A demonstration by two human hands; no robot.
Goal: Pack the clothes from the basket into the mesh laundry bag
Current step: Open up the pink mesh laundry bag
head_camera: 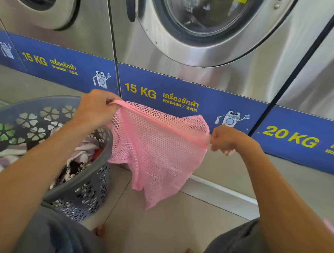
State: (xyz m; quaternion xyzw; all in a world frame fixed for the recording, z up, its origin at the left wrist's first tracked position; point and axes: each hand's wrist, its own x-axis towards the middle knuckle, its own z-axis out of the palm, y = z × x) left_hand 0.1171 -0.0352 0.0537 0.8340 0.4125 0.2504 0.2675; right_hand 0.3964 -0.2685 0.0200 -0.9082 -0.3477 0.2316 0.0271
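A pink mesh laundry bag (pixel 157 149) hangs limp in the air in front of me. My left hand (pixel 97 108) grips the left end of its zipped top edge. My right hand (pixel 228 139) pinches the right end of that edge, so the top is stretched between both hands. Nothing shows inside the bag. On the left stands a grey plastic basket (pixel 93 172) with flower-shaped cut-outs. It holds crumpled clothes (pixel 82 152) in white, lilac, red and black, partly hidden by my left forearm.
A row of steel front-loading washers (pixel 197 30) with blue labelled panels stands right behind the bag. A low pale step (pixel 216 194) runs along their base. My knees in dark shorts and my bare toes are on the tiled floor (pixel 155 233) below.
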